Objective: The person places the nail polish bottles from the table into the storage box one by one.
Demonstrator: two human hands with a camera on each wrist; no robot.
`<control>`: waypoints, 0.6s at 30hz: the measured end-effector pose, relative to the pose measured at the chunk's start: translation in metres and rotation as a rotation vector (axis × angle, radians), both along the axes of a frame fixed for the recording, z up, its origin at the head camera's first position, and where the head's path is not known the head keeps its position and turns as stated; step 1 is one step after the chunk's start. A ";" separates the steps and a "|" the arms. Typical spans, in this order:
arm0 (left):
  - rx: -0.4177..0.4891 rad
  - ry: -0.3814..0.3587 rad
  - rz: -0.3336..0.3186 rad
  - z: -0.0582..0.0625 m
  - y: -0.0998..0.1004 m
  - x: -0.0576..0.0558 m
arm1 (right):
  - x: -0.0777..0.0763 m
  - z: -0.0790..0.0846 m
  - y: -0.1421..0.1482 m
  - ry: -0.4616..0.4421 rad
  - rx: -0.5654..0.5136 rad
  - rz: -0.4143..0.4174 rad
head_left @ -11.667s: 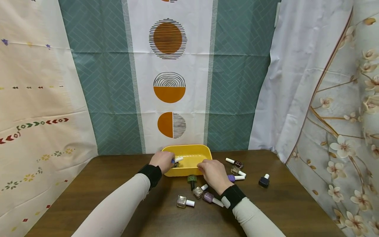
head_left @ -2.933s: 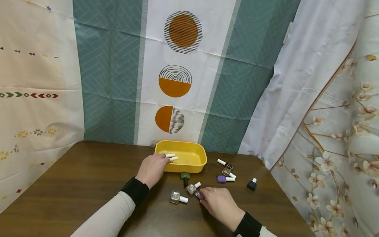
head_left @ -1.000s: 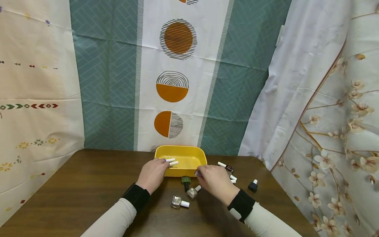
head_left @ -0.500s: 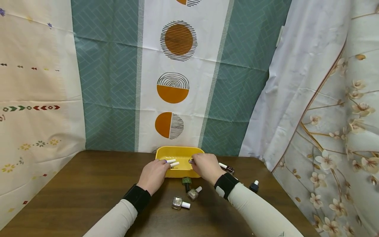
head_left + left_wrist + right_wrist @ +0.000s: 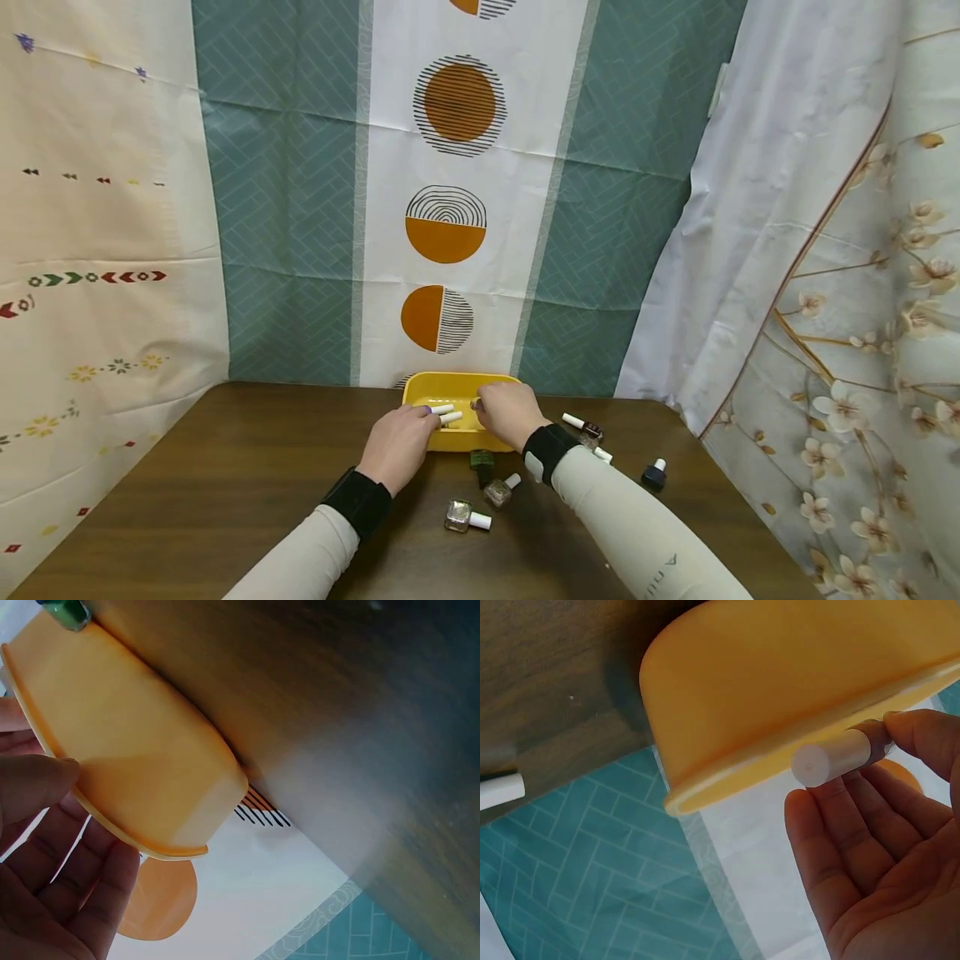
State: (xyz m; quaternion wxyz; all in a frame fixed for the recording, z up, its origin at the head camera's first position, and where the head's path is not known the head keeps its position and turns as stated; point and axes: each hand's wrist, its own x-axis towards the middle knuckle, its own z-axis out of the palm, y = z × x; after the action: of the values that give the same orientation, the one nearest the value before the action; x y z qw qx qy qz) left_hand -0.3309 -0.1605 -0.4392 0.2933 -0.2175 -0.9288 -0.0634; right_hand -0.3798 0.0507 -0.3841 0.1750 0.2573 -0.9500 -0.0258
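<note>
A yellow plastic tub point(image 5: 468, 441) stands near the back of the table. My left hand point(image 5: 399, 446) grips its left front rim, thumb outside the wall point(image 5: 142, 742) and fingers on the inner side. Two white caps point(image 5: 451, 417) of nail polish bottles show inside, beside my left fingers. Above the tub, my right hand point(image 5: 513, 413) pinches a nail polish bottle by its body; the white cap point(image 5: 831, 757) points toward the wrist camera, and the fingers partly hide the glass. A green nail polish bottle point(image 5: 482, 463) with a black cap lies just in front of the tub.
Two glittery nail polish bottles point(image 5: 459, 516) lie in front. To the right are a dark red bottle point(image 5: 592, 431), a gold glitter bottle partly hidden by my right arm, and a dark navy bottle point(image 5: 654, 476) with its cap up. Patterned curtains point(image 5: 285, 250) hang behind the table.
My right hand has picked up the light purple nail polish bottle from the table and carried it up and left over the tub. My left hand stays at the tub's rim.
</note>
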 end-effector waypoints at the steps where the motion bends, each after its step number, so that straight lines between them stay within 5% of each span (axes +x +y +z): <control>1: -0.001 -0.001 0.002 0.000 0.000 0.000 | -0.002 -0.001 -0.001 -0.008 0.002 -0.013; 10: 0.009 -0.029 0.014 0.001 0.001 0.000 | -0.014 -0.006 -0.008 -0.092 0.004 -0.104; 18: 0.012 -0.007 -0.004 0.001 0.001 0.000 | -0.024 -0.014 -0.008 -0.101 -0.036 -0.093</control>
State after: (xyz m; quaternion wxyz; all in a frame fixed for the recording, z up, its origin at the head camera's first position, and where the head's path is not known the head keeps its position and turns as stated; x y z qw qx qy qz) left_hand -0.3306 -0.1597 -0.4386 0.2913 -0.2176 -0.9289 -0.0702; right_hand -0.4036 0.0426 -0.3980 0.1301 0.2106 -0.9689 -0.0036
